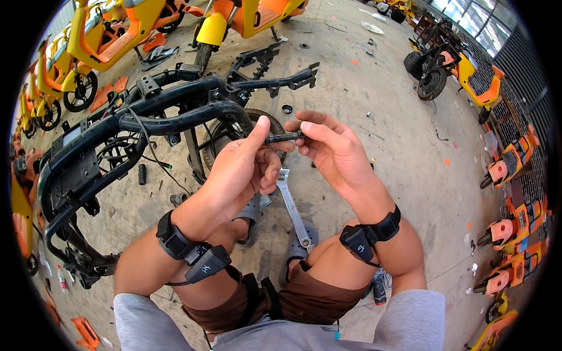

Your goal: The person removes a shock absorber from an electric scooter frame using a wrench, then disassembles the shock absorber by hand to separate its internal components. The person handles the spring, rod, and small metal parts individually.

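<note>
Between my two hands lies a dark threaded bolt, roughly level. Its left end is pinched by my left hand, thumb raised along the top and fingers curled. At its other end, the fingertips of my right hand close on the bolt's tip; whether a nut sits there is too small to tell. Below the hands, a silver adjustable wrench rests by my feet, its jaw pointing away from me. A bare black scooter frame stands close on the left, with its wheel partly behind my left hand.
Several yellow and orange scooters fill the far left, and more orange ones line the right. A partly stripped scooter stands at the back right. A black ring-shaped part and a dark cylinder lie on the concrete floor.
</note>
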Demonstrator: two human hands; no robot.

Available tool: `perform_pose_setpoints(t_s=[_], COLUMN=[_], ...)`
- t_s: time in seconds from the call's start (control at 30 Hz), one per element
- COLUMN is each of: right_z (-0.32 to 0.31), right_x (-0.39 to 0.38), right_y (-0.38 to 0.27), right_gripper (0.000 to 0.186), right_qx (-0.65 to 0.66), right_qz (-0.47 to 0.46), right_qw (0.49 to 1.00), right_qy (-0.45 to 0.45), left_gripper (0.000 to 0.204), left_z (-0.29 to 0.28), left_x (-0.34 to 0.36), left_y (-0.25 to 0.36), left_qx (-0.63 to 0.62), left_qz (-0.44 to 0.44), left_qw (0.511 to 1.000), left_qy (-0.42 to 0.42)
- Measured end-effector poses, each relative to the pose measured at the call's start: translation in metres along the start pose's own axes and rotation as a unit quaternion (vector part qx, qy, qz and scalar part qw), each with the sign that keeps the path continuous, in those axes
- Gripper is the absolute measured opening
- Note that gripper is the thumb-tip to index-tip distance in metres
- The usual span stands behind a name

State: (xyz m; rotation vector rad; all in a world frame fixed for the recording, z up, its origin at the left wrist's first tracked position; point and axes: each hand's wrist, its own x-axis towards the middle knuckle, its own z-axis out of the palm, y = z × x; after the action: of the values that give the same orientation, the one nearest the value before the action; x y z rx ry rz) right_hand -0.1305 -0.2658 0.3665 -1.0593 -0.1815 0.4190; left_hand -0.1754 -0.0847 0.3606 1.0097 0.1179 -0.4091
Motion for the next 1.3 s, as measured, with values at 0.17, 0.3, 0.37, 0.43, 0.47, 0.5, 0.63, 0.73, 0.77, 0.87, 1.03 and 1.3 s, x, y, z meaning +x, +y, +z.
perform_pose_setpoints(t_s=[0.17, 0.3, 0.37, 0.43, 0.47, 0.5, 0.63, 0.73, 0.77, 0.87, 1.03, 1.3], right_z=[-0.004, -0.005, -0.005, -0.005, -0.005, -0.004, -0.001, -0.002, 0.001, 0.003, 0.008, 0.009], right_x=[0.003, 0.004, 0.004, 0.004, 0.004, 0.004, 0.004, 0.006, 0.006, 0.007, 0.006, 0.003], right_y=[0.004, 0.006, 0.007, 0.007, 0.006, 0.005, 0.004, 0.005, 0.005, 0.004, 0.005, 0.002], right_gripper=[0.019, 0.022, 0.023, 0.023, 0.023, 0.023, 0.023, 0.023, 0.023, 0.021, 0.019, 0.018], right_qx=[0.008, -0.002, 0.003, 0.009, 0.011, 0.013, 0.0, -0.056, -0.097, -0.171, -0.228, -0.203], right_qz=[0.019, 0.017, 0.012, 0.01, 0.011, 0.011, -0.011, -0.033, -0.048, -0.1, -0.125, -0.136], right_qw=[1.0, 1.0, 1.0, 1.0, 1.0, 0.999, 1.0, 0.998, 0.994, 0.98, 0.966, 0.97], right_qy=[-0.021, -0.024, -0.015, -0.018, -0.026, -0.034, -0.025, -0.005, 0.008, 0.017, 0.008, -0.012], left_gripper=[0.061, 0.063, 0.063, 0.064, 0.063, 0.063, 0.06, 0.056, 0.054, 0.051, 0.051, 0.05], left_z=[0.006, 0.003, 0.003, 0.002, 0.002, 0.001, 0.003, 0.007, 0.007, 0.01, 0.008, 0.009], left_x=[-0.001, 0.0, 0.001, 0.001, 0.001, 0.001, 0.0, -0.002, -0.002, -0.001, -0.004, -0.006], left_y=[0.001, 0.0, 0.0, 0.001, 0.0, 0.0, 0.001, 0.003, 0.003, 0.002, 0.003, 0.007], left_qx=[0.006, 0.0, -0.004, -0.005, -0.009, -0.013, -0.02, -0.023, -0.032, -0.056, -0.071, -0.12], left_qz=[-0.006, -0.005, -0.006, -0.007, -0.006, -0.005, 0.009, 0.005, 0.004, -0.002, -0.002, -0.026], left_qw=[1.0, 1.0, 1.0, 1.0, 1.0, 1.0, 1.0, 0.999, 0.999, 0.998, 0.997, 0.992], left_qy=[0.005, 0.003, 0.005, 0.01, 0.009, 0.009, 0.012, 0.022, 0.017, 0.009, 0.014, -0.024])
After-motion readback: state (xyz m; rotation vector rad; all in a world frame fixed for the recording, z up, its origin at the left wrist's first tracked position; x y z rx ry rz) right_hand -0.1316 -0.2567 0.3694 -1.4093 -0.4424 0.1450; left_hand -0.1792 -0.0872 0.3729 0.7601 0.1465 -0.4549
